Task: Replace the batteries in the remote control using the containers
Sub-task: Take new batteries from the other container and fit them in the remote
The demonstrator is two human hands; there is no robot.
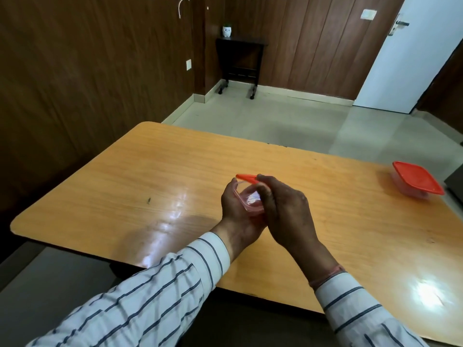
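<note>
**Two containers on view, one held open in both grips**

Two lidded plastic tubs show here. The small clear container (250, 200) is held just above the middle of the tabletop (175, 176), a little nearer the near edge than the far one. The left grip (235, 211) grasps it from the left and below, fingers curled round its wall with the palm turned up. The right grip (288, 209) comes in from the right and pinches the orange lid (246, 177) at its right end. The lid is tilted over the far rim of the container, and the mouth of the container faces the camera. Glints show inside it, but what it holds is too blurred to tell.

The second container (411, 190) stands well apart from the hands, near the right edge of the tabletop toward the far right corner. Its own orange cover (417, 177) sits flat on top.

Both arms wear white striped sleeves (150, 296), and a pinkish thread (325, 276) circles the right wrist. Beyond the tabletop a dark side table (240, 43) stands against the wood-panelled wall, with a small white pot (226, 31) on it.
</note>
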